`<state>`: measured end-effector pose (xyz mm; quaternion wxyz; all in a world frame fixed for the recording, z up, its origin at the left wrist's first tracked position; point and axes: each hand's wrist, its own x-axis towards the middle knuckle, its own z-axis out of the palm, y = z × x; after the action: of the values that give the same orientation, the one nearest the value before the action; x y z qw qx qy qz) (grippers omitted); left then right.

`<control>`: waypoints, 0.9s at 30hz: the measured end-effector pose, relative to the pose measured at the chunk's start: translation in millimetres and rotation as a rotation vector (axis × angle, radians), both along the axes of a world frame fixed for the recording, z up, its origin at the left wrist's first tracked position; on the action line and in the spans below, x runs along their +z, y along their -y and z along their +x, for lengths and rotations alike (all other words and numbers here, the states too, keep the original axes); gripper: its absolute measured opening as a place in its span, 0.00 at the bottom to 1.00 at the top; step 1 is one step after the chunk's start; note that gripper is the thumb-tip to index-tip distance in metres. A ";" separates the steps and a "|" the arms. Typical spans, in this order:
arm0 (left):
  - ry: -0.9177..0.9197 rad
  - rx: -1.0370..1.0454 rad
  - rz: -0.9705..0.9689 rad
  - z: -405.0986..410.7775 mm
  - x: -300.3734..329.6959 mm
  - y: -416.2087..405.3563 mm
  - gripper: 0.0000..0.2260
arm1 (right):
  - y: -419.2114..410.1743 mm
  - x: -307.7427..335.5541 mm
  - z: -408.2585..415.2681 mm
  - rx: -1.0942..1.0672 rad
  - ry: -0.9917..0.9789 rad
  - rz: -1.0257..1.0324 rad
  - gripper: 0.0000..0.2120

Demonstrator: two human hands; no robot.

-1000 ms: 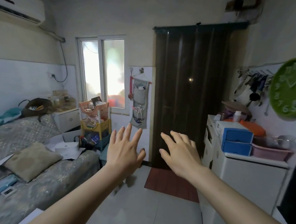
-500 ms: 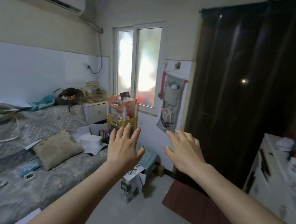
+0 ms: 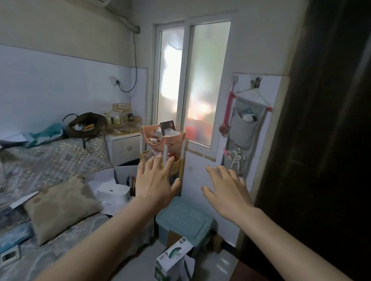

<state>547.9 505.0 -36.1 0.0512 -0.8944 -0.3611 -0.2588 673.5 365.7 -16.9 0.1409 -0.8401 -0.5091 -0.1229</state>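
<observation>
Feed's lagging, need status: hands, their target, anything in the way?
Left hand, right hand open, empty. Tiered rack beyond left hand, contact unclear. Teal bin, carton below.

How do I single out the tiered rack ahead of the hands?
Start at the window in the far wall. In front of its sill, between the white nightstand and the teal lidded bin, stands the rack. Only it has stacked baskets, pink over yellow, on white posts.
</observation>
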 end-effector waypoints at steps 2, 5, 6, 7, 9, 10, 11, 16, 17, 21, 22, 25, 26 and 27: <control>-0.008 -0.010 -0.005 16.4 -6.0 -32.0 0.29 | -41.8 -3.4 23.2 0.002 -0.025 -0.016 0.26; -0.010 0.029 -0.008 36.0 -16.1 -90.1 0.28 | -111.8 -8.7 57.5 0.022 -0.069 -0.020 0.25; -0.020 0.048 -0.008 43.5 -19.6 -112.9 0.28 | -137.1 -12.3 69.7 0.035 -0.073 -0.022 0.25; -0.027 0.062 -0.008 52.3 -22.5 -135.8 0.28 | -162.6 -16.4 82.7 0.050 -0.072 -0.022 0.25; -0.042 0.061 0.019 74.5 -26.2 -181.8 0.28 | -211.1 -24.7 109.9 0.083 -0.074 -0.003 0.26; -0.056 0.052 0.035 88.5 -27.4 -204.7 0.28 | -235.2 -28.1 124.5 0.097 -0.080 0.011 0.26; -0.068 0.046 0.033 103.7 -29.0 -226.0 0.28 | -258.5 -30.9 139.4 0.106 -0.091 0.019 0.26; -0.071 0.045 -0.062 166.9 -47.1 -320.7 0.27 | -369.1 -40.9 212.1 0.118 -0.113 0.017 0.25; -0.079 0.054 -0.068 173.2 -51.2 -341.5 0.28 | -390.0 -43.3 223.5 0.119 -0.122 0.011 0.26; -0.090 0.123 -0.085 193.2 -54.9 -436.1 0.29 | -474.0 -54.3 261.5 0.118 -0.148 0.017 0.27; -0.098 0.126 -0.080 201.4 -53.8 -460.8 0.29 | -495.4 -56.8 270.4 0.113 -0.149 0.022 0.28; -0.109 0.066 -0.056 238.1 -52.5 -530.0 0.29 | -557.5 -67.3 295.4 0.084 -0.153 0.038 0.29; -0.105 0.031 -0.051 252.4 -53.9 -552.0 0.29 | -577.3 -72.1 303.3 0.065 -0.157 0.050 0.29; -0.102 -0.002 -0.053 266.2 -56.1 -573.6 0.29 | -596.7 -76.9 311.3 0.044 -0.158 0.060 0.28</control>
<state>814.1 1078.6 -92.2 0.0456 -0.9078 -0.3641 -0.2032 984.8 962.4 -93.8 0.2085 -0.8311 -0.5110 -0.0684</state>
